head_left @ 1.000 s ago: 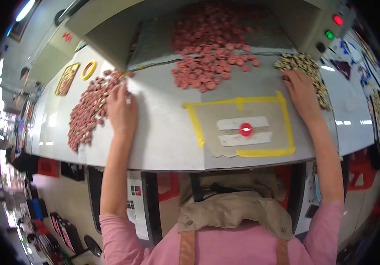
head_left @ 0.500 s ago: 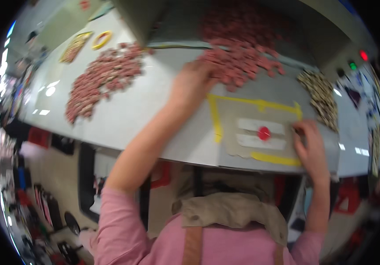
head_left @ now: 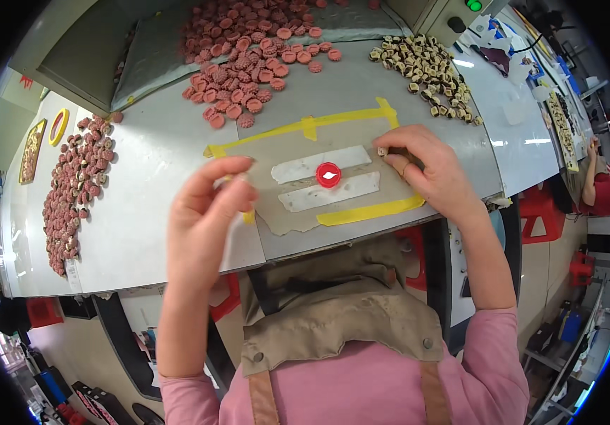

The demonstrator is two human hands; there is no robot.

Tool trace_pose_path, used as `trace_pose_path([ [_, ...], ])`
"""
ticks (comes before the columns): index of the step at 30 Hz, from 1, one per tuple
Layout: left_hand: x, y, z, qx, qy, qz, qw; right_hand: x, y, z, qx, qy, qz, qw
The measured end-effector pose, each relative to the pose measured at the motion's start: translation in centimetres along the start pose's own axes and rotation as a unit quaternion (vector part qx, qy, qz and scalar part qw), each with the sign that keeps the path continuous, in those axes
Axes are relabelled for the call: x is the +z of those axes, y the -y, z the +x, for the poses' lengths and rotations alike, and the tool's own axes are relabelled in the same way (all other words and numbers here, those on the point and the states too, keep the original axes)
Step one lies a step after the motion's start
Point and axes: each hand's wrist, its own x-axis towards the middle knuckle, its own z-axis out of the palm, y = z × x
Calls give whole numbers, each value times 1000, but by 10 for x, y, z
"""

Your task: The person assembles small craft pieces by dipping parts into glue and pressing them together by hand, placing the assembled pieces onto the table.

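Both hands back at the taped pad [head_left: 333, 152] on the bench [head_left: 149, 184] since 0.5 s ago. Left hand [head_left: 202, 212] lifted off the pink pile, fingertips pinched, content unclear. Right hand [head_left: 429, 166] pinches a small beige piece [head_left: 383, 151] beside the red cap [head_left: 328, 174].

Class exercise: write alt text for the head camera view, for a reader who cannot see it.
Seen from above, a person's left hand and right hand hover at either side of a red cap sitting on a cardboard mat edged with yellow tape on a grey table. Piles of pink caps and cream-coloured small parts lie beyond.
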Motion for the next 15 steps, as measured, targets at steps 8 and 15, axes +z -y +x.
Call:
trace_pose_path([
  [8,27,17,-14,-99,47,-250,962,6,12,5,23,-23,-33,999],
  [15,19,23,-9,-98,66,-304,945,5,24,8,-18,-9,-169,985],
])
